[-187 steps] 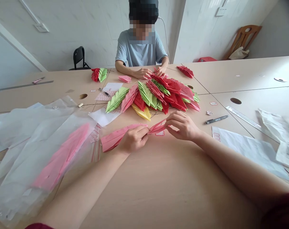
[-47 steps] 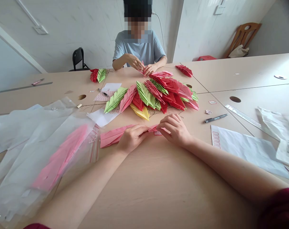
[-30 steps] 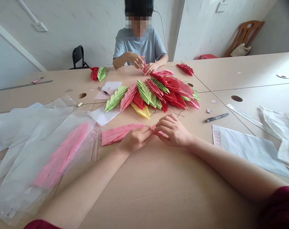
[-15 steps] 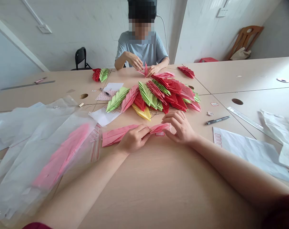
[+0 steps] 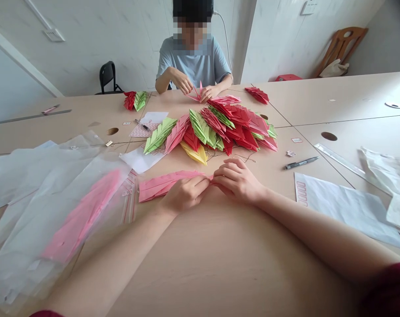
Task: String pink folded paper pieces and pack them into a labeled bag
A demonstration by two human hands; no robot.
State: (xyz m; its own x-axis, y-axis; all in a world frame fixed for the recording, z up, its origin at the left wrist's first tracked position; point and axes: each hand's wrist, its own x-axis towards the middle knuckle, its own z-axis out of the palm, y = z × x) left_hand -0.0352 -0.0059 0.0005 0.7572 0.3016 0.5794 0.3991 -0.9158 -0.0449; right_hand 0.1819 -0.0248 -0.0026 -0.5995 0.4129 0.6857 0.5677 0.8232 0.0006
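A long pleated pink paper strip lies on the wooden table in front of me. My left hand pinches it near its right end, fingers curled. My right hand is closed over the strip's right tip, which is hidden under the fingers. The two hands almost touch at the fold.
A heap of folded red, green, pink and yellow paper leaves lies just beyond my hands. Clear plastic bags with pink paper cover the left. A pen, a ruler and white sheets lie at right. A person opposite folds paper.
My right hand has slid left along the strip and closed over its tip, which showed half a second ago. The person opposite keeps folding a pink piece.
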